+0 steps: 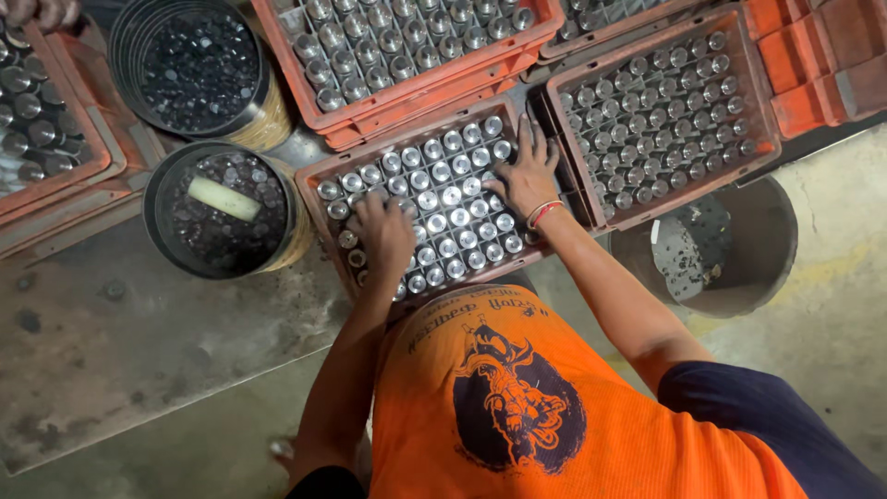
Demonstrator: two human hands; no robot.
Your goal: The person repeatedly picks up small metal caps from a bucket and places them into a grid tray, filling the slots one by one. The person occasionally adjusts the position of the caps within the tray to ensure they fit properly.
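Note:
An orange plastic crate (319,168) in front of me holds several rows of upright shiny metal cylinders (450,196). My left hand (383,233) lies on the cylinders at the crate's near left corner. Its fingers are curled down among them, and whether they grip one is hidden. My right hand (525,176), with red and white bangles at the wrist, rests flat with spread fingers on the cylinder tops by the crate's right edge. My orange shirt fills the bottom of the view.
More orange crates of cylinders (661,111) (407,46) stand behind and to the right. Two round tins of dark small parts (222,211) (199,66) sit on the left, one with a pale stick. A grey bucket (711,245) stands at right. Another person's hand (42,11) is at top left.

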